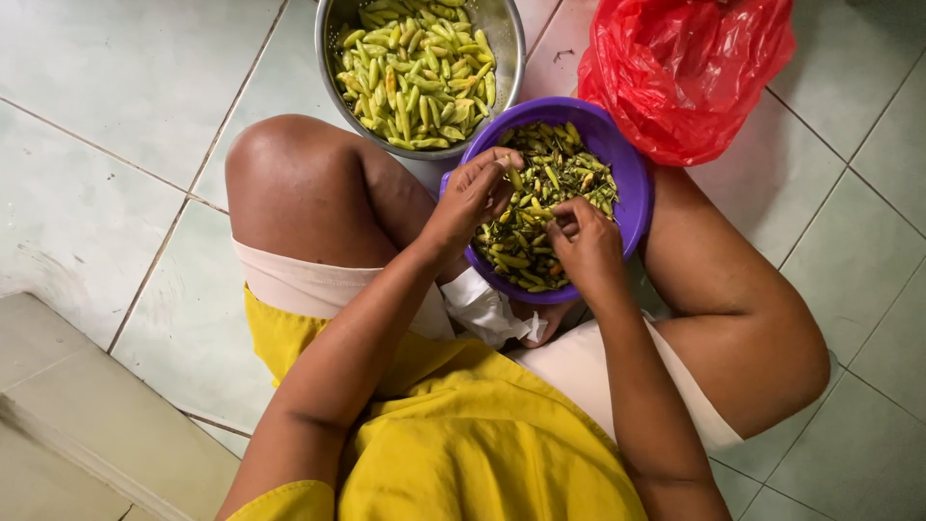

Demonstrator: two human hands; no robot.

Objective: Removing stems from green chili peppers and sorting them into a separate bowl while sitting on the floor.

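Head view: person sits on floor [116, 116], legs around purple bowl [632, 193].
Left hand [473, 198]: fingers pinching a chili [504, 162].
Right hand [586, 246]: fingers curled, grip unclear.
Steel colander [506, 39]: within reach.

A home kitchen floor: pale green tiles [125, 87], a steel colander [506, 39] of chillies, a purple bowl [632, 193].
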